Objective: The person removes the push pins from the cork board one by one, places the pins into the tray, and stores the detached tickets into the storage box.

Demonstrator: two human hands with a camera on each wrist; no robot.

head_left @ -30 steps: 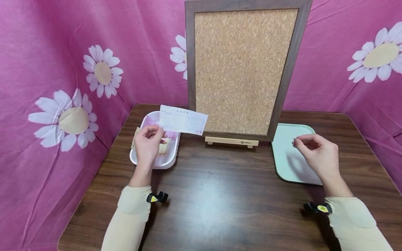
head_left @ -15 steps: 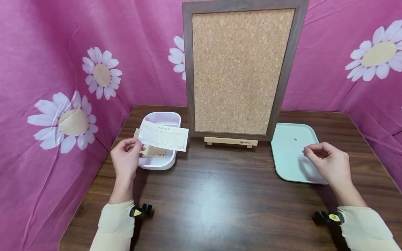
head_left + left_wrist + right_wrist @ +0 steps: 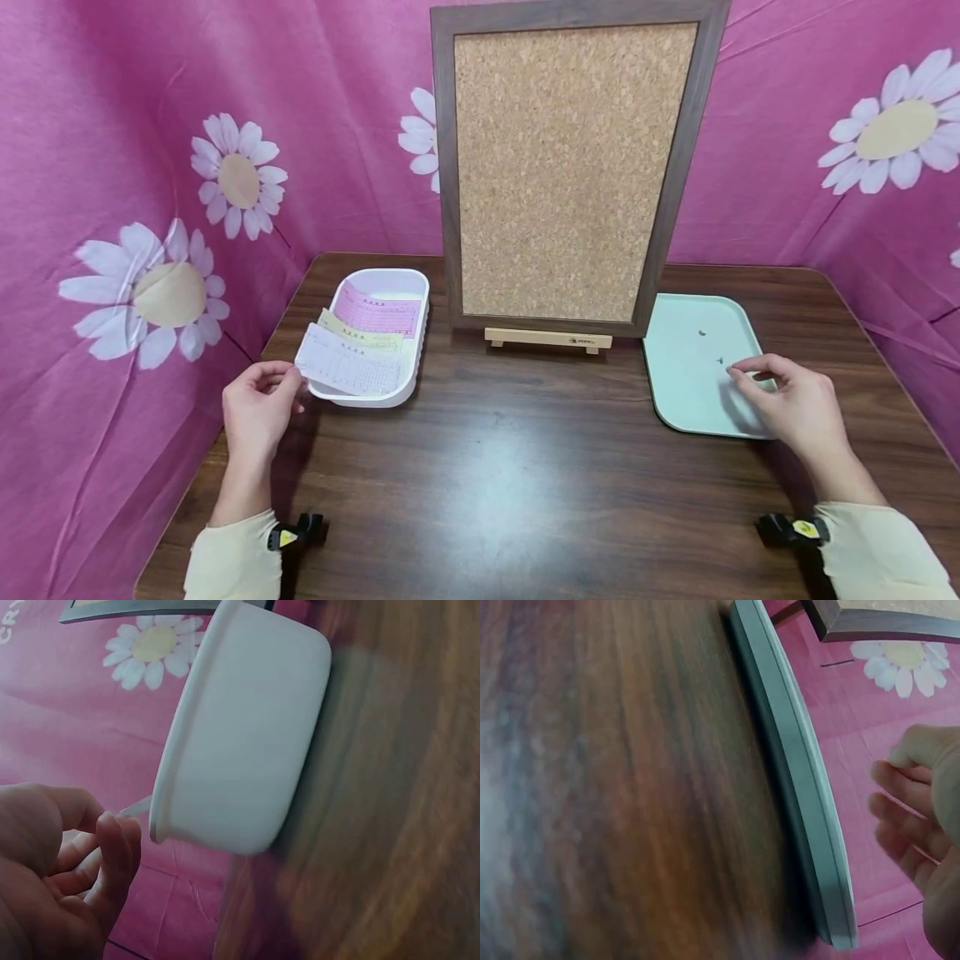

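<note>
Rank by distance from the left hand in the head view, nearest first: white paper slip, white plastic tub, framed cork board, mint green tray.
From the left hand:
1. White paper slip, just right of the fingertips, on the tub's near-left rim.
2. White plastic tub, right of the hand.
3. Framed cork board, upright at centre back.
4. Mint green tray, far right, under the right hand.
</note>
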